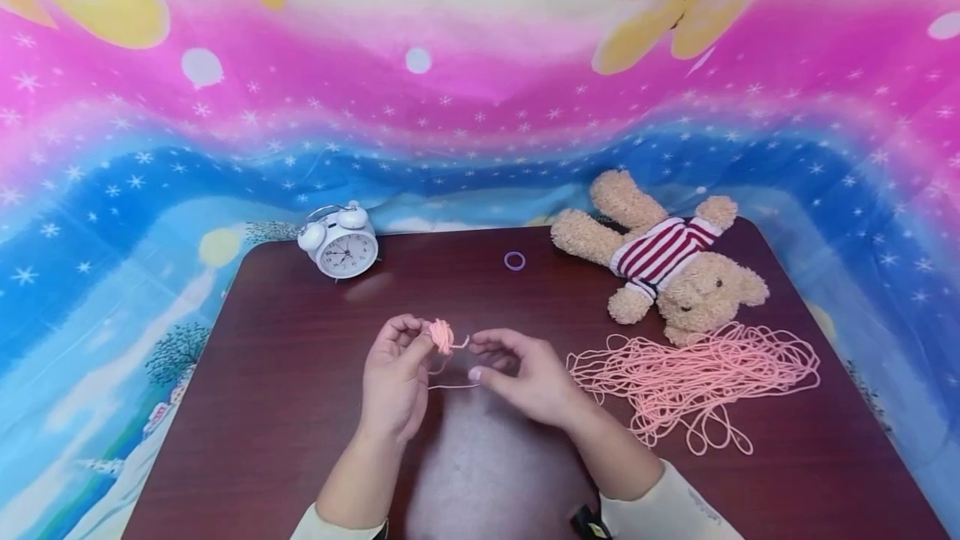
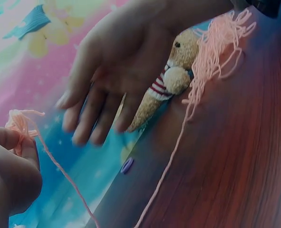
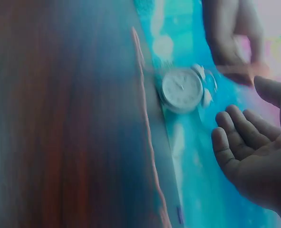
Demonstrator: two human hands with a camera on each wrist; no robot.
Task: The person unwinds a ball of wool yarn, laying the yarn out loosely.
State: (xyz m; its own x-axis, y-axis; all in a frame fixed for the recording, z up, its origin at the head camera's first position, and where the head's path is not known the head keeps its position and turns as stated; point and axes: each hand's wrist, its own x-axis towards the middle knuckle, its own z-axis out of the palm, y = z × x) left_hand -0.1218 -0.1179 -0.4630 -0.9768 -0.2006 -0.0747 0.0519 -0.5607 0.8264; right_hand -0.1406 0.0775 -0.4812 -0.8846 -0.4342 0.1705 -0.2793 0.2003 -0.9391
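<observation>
Between thumb and fingers my left hand (image 1: 397, 373) pinches a small wound bundle of pink yarn (image 1: 442, 337), held up over the middle of the table. A short loose end sticks out of the bundle toward the right. From it a strand (image 2: 64, 173) hangs down, and in the left wrist view another length rises to the big loose pile of yarn (image 1: 705, 382) at the right. My right hand (image 1: 532, 377) hovers just right of the bundle, fingers loosely bent with nothing gripped; in the right wrist view its palm (image 3: 259, 166) faces up.
A white twin-bell alarm clock (image 1: 347, 244) stands at the table's back left. Near the back edge lies a small purple ring (image 1: 514, 261). The teddy bear (image 1: 667, 261) in a striped shirt lies at the back right, its head against the yarn pile. A printed cloth (image 1: 450, 140) surrounds the table.
</observation>
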